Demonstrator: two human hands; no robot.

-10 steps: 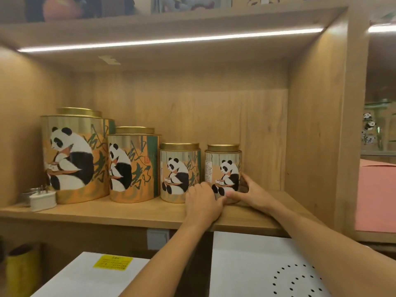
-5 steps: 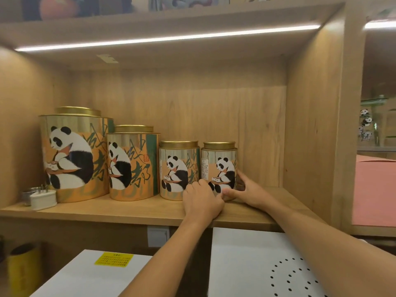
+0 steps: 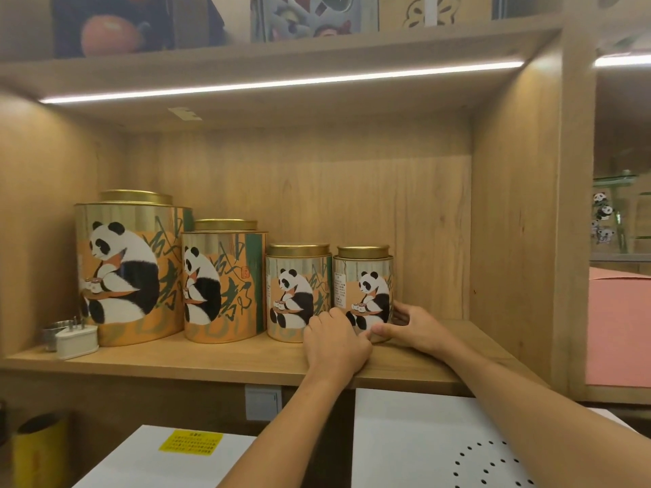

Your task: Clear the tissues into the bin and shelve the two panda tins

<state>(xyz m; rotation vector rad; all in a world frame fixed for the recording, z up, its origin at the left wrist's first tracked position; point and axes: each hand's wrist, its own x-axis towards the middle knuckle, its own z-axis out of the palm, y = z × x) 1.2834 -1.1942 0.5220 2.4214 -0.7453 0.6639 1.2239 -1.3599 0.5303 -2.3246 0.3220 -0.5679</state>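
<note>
Several gold panda tins stand upright in a row on the wooden shelf [image 3: 211,364], shrinking in size from left to right. The two small ones are a tin [image 3: 297,287] and, at the row's right end, the rightmost small tin [image 3: 363,276]. My left hand [image 3: 334,341] rests at the base between these two, fingers against the rightmost tin's lower left. My right hand [image 3: 408,324] cups that same tin's lower right side, thumb across its front base. No tissues or bin are in view.
The large tin [image 3: 123,269] and medium tin [image 3: 222,280] fill the shelf's left half. A white plug adapter [image 3: 75,341] sits at the far left. White boxes [image 3: 422,442] lie below the shelf. A yellow container [image 3: 38,452] stands at lower left.
Both hands have stayed on the rightmost small tin's base. It now stands closer to its neighbour, nearly touching it. The view has shifted slightly.
</note>
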